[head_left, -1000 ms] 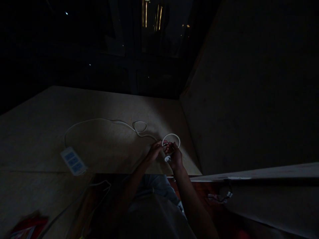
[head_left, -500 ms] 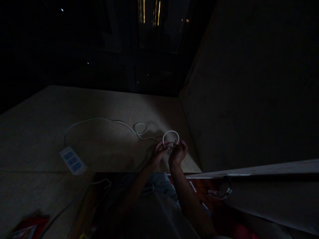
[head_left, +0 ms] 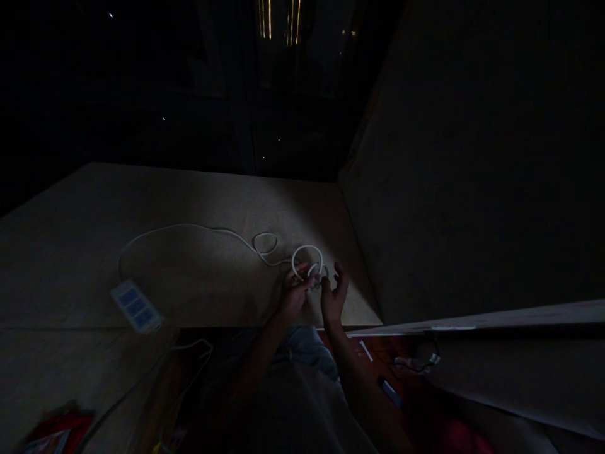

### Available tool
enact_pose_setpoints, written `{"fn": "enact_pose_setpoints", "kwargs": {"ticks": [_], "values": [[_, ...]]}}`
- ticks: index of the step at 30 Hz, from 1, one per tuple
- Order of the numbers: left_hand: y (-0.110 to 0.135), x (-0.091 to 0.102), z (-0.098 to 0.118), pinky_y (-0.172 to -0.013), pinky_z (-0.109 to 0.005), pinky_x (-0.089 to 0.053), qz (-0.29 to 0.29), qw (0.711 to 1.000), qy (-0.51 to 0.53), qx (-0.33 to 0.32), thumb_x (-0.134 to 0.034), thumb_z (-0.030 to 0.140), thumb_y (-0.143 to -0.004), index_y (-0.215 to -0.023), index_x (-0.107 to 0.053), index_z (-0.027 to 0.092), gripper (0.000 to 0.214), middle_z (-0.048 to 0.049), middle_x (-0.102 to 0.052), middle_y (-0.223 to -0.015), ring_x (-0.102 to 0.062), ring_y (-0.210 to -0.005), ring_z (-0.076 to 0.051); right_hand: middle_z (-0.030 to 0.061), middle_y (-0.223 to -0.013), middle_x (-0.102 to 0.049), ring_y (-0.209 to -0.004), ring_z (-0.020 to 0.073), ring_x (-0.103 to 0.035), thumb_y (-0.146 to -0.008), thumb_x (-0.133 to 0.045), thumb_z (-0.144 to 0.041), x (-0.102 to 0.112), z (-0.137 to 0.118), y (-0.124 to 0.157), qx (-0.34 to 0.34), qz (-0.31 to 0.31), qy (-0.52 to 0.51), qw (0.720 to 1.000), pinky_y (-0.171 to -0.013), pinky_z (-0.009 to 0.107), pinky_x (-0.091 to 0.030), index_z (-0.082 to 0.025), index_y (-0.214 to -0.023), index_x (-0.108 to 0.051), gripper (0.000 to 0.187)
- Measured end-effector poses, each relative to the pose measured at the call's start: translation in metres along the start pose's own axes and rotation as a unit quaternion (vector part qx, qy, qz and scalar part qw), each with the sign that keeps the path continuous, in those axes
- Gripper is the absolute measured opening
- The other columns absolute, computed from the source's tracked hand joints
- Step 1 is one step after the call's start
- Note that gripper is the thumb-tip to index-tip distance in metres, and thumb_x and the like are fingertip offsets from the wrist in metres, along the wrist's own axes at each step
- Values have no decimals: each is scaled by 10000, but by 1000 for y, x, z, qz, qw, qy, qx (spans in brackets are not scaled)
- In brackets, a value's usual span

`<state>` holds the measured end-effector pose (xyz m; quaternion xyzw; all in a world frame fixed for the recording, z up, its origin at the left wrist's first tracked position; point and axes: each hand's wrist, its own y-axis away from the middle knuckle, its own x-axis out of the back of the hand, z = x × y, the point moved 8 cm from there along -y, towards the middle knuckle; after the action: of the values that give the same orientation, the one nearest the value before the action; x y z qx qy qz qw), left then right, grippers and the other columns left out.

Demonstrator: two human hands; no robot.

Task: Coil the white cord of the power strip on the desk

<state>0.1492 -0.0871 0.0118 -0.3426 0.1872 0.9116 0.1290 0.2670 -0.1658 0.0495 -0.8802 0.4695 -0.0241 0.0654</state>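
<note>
My left hand [head_left: 293,293] is closed on a white cable [head_left: 307,247] that rises from it in a round loop. A smaller bend of the cable and a greyish end piece, too dark to make out, lie between the hands. My right hand [head_left: 333,296] stands just right of the loop, its thumb and fingers apart. From my left hand the cable runs left across the table, through a small loop [head_left: 265,243], to a white power strip [head_left: 137,306] with blue socket faces.
The pale table [head_left: 198,195] meets a dark upright panel [head_left: 463,208] on the right. A second cable [head_left: 142,378] hangs near the left front edge, by a red packet [head_left: 59,432]. On the reddish floor lies a dark flat object [head_left: 391,392]. Behind is a dark window.
The cable loop has moved left along with my left hand. My right hand has let go of it and spread its fingers.
</note>
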Motion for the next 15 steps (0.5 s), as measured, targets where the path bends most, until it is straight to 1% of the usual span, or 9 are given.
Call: {"fn": "enact_pose_setpoints", "kwargs": {"ticks": [2, 5, 7, 9, 11, 14, 15], "values": [[-1, -1, 2, -838, -304, -482, -12, 1000, 17, 6, -855, 131, -504, -1054, -669, 188, 583, -35, -733, -947, -676, -875, -169, 96, -1313, -596, -1235, 217, -522, -742, -697, -297, -3, 4, 0, -41, -39, 2, 998, -1023, 360, -419, -219, -1191, -598, 466], [2, -6, 3, -884, -318, -471, -42, 999, 17, 16, -834, 133, -530, -1107, -669, 182, 602, -45, -736, -960, -673, -903, -171, 76, -1118, -701, -1008, 213, -634, -751, -701, -362, -20, 14, 4, -135, -141, -60, 979, -833, 310, -502, -196, -1127, -640, 415], [5, -9, 2, -901, -321, -466, -53, 998, 4, 21, -825, 145, -550, -1124, -673, 173, 595, -51, -735, -967, -669, -919, -177, 53, -985, -733, -875, 196, -651, -739, -690, -356, -26, 16, 5, -167, -173, -86, 967, -746, 281, -502, -178, -1051, -675, 359], [6, -9, 1, -896, -316, -467, -58, 998, -12, 30, -817, 161, -566, -1094, -685, 171, 545, -43, -730, -945, -661, -909, -173, 37, -929, -740, -823, 180, -644, -711, -697, -323, -26, 13, 2, -165, -173, -88, 967, -716, 260, -488, -173, -986, -703, 314], [4, -7, 2, -858, -318, -481, -66, 996, -19, 50, -806, 196, -586, -1022, -699, 166, 450, -36, -721, -892, -654, -859, -170, 25, -894, -739, -790, 168, -636, -701, -699, -300, -25, 8, -2, -145, -180, -84, 969, -697, 249, -479, -176, -955, -719, 284], [-1, -1, 5, -780, -325, -504, -75, 991, -15, 112, -773, 280, -638, -845, -691, 148, 259, -28, -684, -747, -633, -726, -160, 4, -793, -717, -719, 157, -610, -707, -690, -293, -22, 5, -8, -124, -199, -73, 969, -655, 243, -469, -184, -927, -731, 249], [-2, 2, 8, -759, -324, -509, -74, 988, -14, 134, -757, 307, -660, -797, -680, 147, 225, -29, -674, -715, -620, -687, -153, -4, -757, -704, -706, 157, -602, -702, -687, -284, -21, 5, -9, -119, -205, -66, 969, -645, 241, -465, -187, -911, -735, 235]]}}
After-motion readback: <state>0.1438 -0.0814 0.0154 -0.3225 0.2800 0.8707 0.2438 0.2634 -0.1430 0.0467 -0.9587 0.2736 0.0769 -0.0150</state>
